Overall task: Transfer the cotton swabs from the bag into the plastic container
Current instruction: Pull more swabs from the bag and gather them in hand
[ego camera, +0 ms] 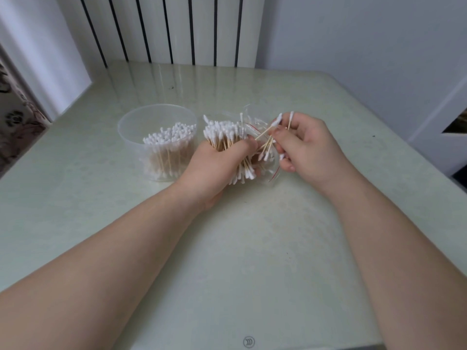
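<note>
One pale desk (252,248) carries everything. On it, left of centre, stands the clear round container (131,137), open-topped and partly filled with swabs (168,135) standing upright, white tips up. Just right of it lies the crumpled clear bag (274,174), mostly hidden behind the hands. The left hand (214,170) grips a thick bundle (223,135) of swabs, fingers curled round the wooden middles, so the sticks run roughly upright with a slight lean away from the person, close to the way the packed ones stand. That bundle sits just beside the container's right wall; the container lies to the left of both hands, and the left hand is plainly the nearer. The right hand (308,145) pinches a few strays (271,131) between thumb and fingertips; these cross at odd angles, not lined up with the bundle. By my judgement the move ahead is a short shift leftward and down over the rim — sticks kept upright so they slot in beside those there, the strays squared up first or they may snag.
</note>
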